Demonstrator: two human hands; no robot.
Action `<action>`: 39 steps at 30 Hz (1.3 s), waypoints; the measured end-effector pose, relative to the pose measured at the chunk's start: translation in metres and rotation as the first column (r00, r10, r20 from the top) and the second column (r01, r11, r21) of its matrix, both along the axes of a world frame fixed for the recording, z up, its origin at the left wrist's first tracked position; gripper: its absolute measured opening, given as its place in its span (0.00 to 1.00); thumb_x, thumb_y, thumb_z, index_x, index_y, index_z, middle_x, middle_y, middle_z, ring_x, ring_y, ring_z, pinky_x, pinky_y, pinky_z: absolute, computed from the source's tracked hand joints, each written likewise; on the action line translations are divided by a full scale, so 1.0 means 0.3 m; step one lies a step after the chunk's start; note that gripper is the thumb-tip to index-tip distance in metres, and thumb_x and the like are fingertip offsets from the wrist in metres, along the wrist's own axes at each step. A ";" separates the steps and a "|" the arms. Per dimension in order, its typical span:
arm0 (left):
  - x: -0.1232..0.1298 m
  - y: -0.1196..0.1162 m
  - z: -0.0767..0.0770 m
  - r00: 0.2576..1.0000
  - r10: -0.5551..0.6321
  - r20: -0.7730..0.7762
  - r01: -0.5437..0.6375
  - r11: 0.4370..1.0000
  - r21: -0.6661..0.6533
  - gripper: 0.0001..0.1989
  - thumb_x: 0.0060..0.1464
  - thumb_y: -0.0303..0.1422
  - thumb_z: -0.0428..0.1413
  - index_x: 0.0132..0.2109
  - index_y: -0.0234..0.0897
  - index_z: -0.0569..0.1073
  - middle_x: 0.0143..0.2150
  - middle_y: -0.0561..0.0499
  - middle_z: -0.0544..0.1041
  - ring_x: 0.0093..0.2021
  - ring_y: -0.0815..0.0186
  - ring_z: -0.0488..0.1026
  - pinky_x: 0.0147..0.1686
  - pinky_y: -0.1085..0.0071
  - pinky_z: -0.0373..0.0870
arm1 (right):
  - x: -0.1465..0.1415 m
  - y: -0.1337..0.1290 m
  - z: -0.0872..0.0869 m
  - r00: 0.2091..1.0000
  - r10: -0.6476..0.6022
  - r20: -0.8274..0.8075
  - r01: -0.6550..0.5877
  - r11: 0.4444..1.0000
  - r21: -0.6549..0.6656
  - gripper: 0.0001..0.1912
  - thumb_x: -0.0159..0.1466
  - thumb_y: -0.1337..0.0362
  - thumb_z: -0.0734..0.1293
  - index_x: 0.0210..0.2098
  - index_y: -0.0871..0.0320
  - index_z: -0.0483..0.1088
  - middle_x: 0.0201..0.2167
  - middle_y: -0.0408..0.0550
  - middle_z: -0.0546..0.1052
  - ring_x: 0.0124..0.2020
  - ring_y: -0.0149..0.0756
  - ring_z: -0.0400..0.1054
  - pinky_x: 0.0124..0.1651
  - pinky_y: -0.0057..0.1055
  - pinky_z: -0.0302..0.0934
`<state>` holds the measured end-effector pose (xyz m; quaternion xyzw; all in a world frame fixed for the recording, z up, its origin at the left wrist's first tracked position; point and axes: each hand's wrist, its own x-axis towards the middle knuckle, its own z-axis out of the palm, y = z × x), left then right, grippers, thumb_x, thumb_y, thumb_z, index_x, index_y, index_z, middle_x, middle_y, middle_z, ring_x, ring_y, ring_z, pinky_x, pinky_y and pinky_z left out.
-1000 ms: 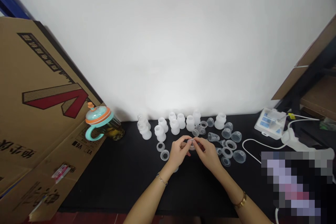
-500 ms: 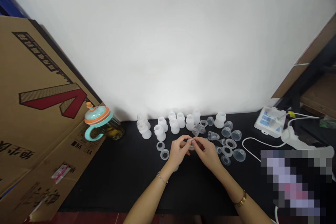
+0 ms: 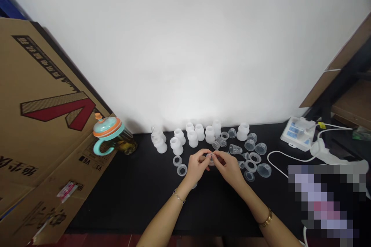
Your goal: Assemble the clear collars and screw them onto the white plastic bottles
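My left hand point(image 3: 197, 165) and my right hand point(image 3: 229, 166) meet over the black table. Between their thumbs and fingers they pinch a small clear plastic bottle ring point(image 3: 211, 160). Fingers cover most of it, so I cannot tell whether another piece sits inside. Left of my left hand lie two loose translucent rings, the nearer one point(image 3: 179, 171) close to the wrist; a further piece is partly hidden under that wrist. Several small white bottles point(image 3: 176, 147) stand behind my hands. Clear domed caps point(image 3: 264, 170), rings point(image 3: 251, 166) and nipples lie scattered beside my right hand.
A cardboard box point(image 3: 52, 123) stands at the left, with a lidded turquoise-and-orange jug point(image 3: 111, 135) beside it. To the right are a white plastic case point(image 3: 298, 134) and a white cable point(image 3: 278, 153). A white wall point(image 3: 185, 46) borders the black table's point(image 3: 139, 200) back edge.
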<state>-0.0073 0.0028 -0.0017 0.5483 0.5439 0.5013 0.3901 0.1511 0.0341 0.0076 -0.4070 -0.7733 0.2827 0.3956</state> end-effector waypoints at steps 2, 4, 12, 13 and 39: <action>0.000 0.000 0.002 1.000 -0.002 0.004 0.002 1.000 -0.001 0.16 0.61 0.44 0.57 0.43 0.35 0.78 0.19 0.57 0.70 0.19 0.70 0.70 0.21 0.76 0.63 | -0.001 0.000 0.000 1.000 0.004 -0.004 -0.004 1.000 -0.007 0.14 0.69 0.57 0.61 0.35 0.55 0.77 0.26 0.46 0.78 0.25 0.36 0.70 0.28 0.29 0.63; 0.000 -0.001 0.004 1.000 -0.003 0.007 0.003 1.000 -0.001 0.15 0.60 0.44 0.57 0.42 0.35 0.78 0.19 0.57 0.70 0.18 0.70 0.69 0.21 0.76 0.64 | -0.001 0.001 0.000 1.000 0.008 -0.006 -0.008 1.000 -0.015 0.14 0.68 0.58 0.61 0.35 0.55 0.77 0.26 0.46 0.78 0.25 0.36 0.70 0.28 0.29 0.63; 0.003 -0.002 0.013 1.000 0.006 0.000 -0.006 1.000 -0.010 0.14 0.60 0.42 0.57 0.42 0.35 0.78 0.18 0.57 0.69 0.18 0.71 0.69 0.20 0.77 0.63 | -0.002 0.005 -0.005 1.000 -0.002 0.000 0.002 1.000 -0.005 0.14 0.68 0.58 0.61 0.35 0.55 0.77 0.25 0.46 0.79 0.24 0.36 0.71 0.28 0.29 0.63; 0.003 -0.002 0.014 1.000 0.007 0.000 -0.007 1.000 -0.011 0.14 0.60 0.42 0.57 0.41 0.35 0.78 0.18 0.57 0.69 0.18 0.71 0.69 0.20 0.77 0.63 | -0.003 0.005 -0.006 1.000 -0.001 0.002 0.001 1.000 -0.004 0.14 0.68 0.58 0.61 0.35 0.55 0.77 0.25 0.45 0.78 0.24 0.36 0.71 0.27 0.29 0.63; 0.009 -0.003 0.003 1.000 0.017 -0.011 -0.017 1.000 0.009 0.13 0.61 0.41 0.57 0.43 0.35 0.77 0.19 0.57 0.71 0.18 0.71 0.69 0.20 0.78 0.63 | -0.002 0.008 -0.013 0.999 -0.005 -0.033 0.002 0.997 -0.075 0.15 0.68 0.55 0.62 0.37 0.56 0.77 0.28 0.47 0.79 0.26 0.37 0.70 0.29 0.30 0.62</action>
